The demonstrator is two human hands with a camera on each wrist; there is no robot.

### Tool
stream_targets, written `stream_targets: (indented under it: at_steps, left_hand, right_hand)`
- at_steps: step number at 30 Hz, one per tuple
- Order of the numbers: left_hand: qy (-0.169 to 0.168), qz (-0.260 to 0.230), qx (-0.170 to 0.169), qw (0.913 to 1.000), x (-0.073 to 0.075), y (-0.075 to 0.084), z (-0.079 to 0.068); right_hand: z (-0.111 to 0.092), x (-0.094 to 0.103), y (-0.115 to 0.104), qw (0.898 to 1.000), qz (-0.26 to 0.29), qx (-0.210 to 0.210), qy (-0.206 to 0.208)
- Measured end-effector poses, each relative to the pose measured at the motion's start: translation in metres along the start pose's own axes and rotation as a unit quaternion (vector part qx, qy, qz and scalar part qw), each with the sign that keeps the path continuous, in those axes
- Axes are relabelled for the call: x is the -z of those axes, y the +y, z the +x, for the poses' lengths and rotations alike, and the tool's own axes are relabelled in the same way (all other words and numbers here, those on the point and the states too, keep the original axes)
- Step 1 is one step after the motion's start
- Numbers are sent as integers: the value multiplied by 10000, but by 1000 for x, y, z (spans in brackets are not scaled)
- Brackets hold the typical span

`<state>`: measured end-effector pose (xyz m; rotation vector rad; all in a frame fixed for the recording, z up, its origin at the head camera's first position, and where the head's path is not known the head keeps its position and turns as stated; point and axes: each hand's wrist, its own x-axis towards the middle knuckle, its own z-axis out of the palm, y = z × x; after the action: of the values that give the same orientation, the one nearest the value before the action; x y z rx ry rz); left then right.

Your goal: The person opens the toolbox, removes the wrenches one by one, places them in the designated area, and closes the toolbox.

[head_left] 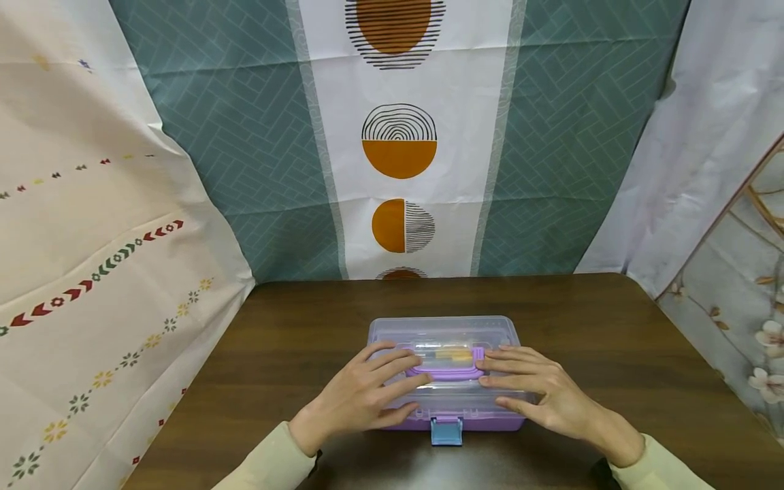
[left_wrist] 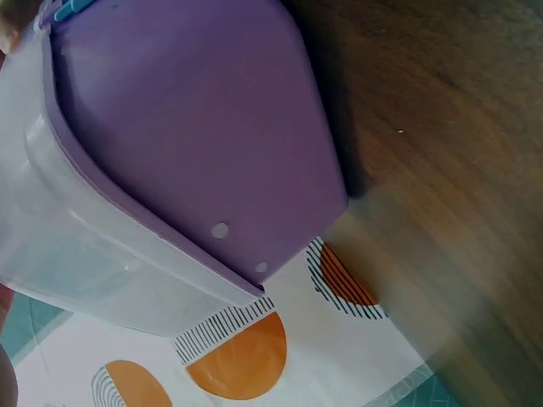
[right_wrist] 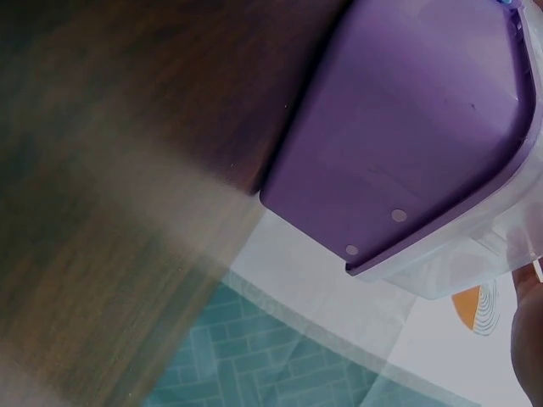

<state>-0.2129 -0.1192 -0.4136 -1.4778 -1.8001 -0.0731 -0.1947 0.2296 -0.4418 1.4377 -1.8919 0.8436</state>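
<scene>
A plastic storage box (head_left: 453, 425) with a purple base and a clear lid (head_left: 441, 327) sits on the table, its lid down. A purple carrying handle (head_left: 444, 375) lies flat on top, and a blue latch (head_left: 446, 431) sticks out at the front. My left hand (head_left: 370, 391) spreads its fingers over the lid's left part, fingertips near the handle. Over the right part lies my right hand (head_left: 551, 391), fingers extended toward the handle's right end. Both wrist views show the purple side wall (left_wrist: 195, 127) of the box; in the right one a finger (right_wrist: 528, 339) appears at the edge.
Something yellow (head_left: 453, 354) shows through the clear top. The box stands on a dark wooden table (head_left: 306, 320). Behind it hangs a teal and white patterned curtain (head_left: 404, 190), with pale cloths (head_left: 122, 238) at the sides.
</scene>
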Motion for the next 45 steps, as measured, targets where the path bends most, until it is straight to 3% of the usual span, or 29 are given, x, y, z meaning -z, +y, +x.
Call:
stream_targets:
  at_steps: [6,17,25,45]
  left_hand:
    - [123,-136,83,9998,2,-1,-5]
    - [315,-190,-223,9991,-1,-7,-20]
    - [537,-238,-365,9976,-5,-12,-23]
    - [579,-345,-260,9974,-11,-11,-29]
  right_hand:
    - [0,1,-1,10000,-13,-13,5]
    - [-1,0,1,9998,-4,-159,-88]
    - [-2,0,0,9998,27,-169,-80]
    - [-3,1,0,9997,-162,-116,-137]
